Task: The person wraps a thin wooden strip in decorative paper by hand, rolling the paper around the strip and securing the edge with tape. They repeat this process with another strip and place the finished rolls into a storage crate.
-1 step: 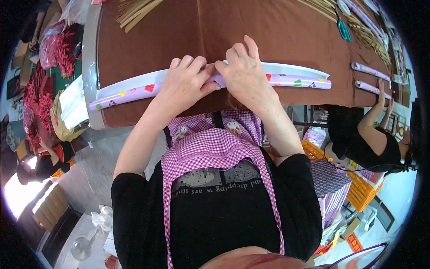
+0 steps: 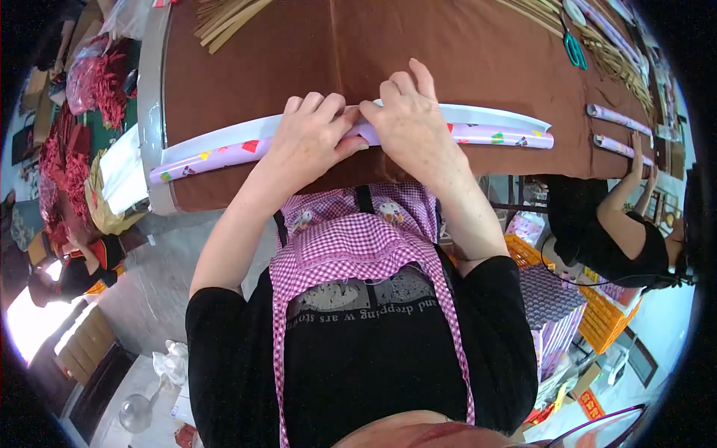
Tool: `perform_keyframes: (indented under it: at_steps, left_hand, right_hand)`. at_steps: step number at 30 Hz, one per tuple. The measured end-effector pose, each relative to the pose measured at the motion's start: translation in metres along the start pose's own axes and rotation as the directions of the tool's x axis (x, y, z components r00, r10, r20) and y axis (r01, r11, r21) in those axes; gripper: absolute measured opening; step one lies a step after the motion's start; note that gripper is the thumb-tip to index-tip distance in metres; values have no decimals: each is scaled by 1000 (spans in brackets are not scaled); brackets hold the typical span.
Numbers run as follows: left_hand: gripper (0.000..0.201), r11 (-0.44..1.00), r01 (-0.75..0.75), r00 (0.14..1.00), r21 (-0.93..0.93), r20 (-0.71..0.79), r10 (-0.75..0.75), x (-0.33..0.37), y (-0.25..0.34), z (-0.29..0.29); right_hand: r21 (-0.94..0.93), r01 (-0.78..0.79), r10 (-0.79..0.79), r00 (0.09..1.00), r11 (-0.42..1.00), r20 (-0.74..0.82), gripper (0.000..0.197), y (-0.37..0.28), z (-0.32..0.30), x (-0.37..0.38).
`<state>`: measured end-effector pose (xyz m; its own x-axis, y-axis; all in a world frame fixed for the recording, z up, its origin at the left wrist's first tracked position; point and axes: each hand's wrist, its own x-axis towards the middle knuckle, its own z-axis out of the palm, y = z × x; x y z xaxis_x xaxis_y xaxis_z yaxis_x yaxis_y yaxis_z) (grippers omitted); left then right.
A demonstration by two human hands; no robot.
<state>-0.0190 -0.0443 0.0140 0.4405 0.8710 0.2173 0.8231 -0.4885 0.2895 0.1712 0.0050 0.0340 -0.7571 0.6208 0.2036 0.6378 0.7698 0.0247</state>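
A long roll of lilac wrapping paper (image 2: 216, 159) with small coloured figures lies across the near edge of the brown-covered table (image 2: 336, 56). Its loose white flap (image 2: 493, 116) stands up along the far side. Over the middle of the roll, my left hand (image 2: 315, 134) curls round it, thumb on the near side and fingers over the top. Close beside it, my right hand (image 2: 411, 123) grips the roll too, its thumb almost meeting the left fingers and one finger lifted. What lies under both palms is hidden.
Flat tan strips (image 2: 231, 19) lie at the far left of the table. Green-handled scissors (image 2: 573, 51) rest at the far right. Two shorter paper rolls (image 2: 616, 118) lie at the right edge, near another person's hand (image 2: 637, 149). An orange crate (image 2: 603, 317) stands below, right.
My right hand and the right end of the roll have shifted very slightly to the right. My left hand keeps its place.
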Motion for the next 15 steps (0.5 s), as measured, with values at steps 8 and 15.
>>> perform_keyframes:
  at_steps: [8,15]
  left_hand:
    - [40,997,-52,996,64,-64,56,1,-1,4]
    - [44,996,-53,998,76,-37,56,1,-2,5]
  right_hand:
    - [194,-11,14,1000,981,-14,37,54,-13,-25]
    - [336,-173,139,983,926,122,23,101,-21,-67]
